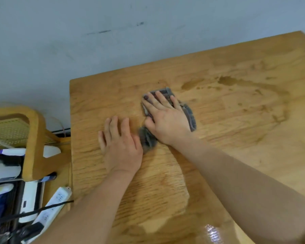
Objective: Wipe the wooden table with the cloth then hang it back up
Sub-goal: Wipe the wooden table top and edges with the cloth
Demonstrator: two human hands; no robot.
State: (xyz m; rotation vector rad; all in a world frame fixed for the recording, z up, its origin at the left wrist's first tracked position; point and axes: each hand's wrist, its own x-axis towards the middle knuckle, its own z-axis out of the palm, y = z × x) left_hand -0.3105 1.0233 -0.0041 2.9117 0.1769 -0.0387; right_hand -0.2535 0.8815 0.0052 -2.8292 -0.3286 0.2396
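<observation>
Pressing flat on the grey cloth (187,111), the right hand (167,118) had its fingers spread and laid over the fabric rather than curled around it, pinning it to the wooden desk (236,138) near the middle of the top. A bunched tail of the cloth stuck out beneath the wrist, toward the left hand (121,145). That hand lay open, palm down on bare wood just beside the cloth, gripping nothing and apparently bracing.

Several things could have gone wrong from there. With only a flat palm on it, the cloth might have slid out or rolled up under a fast stroke, leaving skin dragging on wet wood. The loose tail might have snagged under the left hand. Damp streaks and darker patches lay to the right and toward the far edge, and a glossy wet sheen showed at the near edge; a cloth already soaked would likely have smeared these rather than lifted them. Water pushed off the left edge could have dripped toward the white power strip (53,206) and cables lying below.

Beyond the desk stood a plain grey wall (77,32) with faint scuffs. A wooden chair with a cane panel (33,131) sat at the left. No hook or rail for hanging showed.
</observation>
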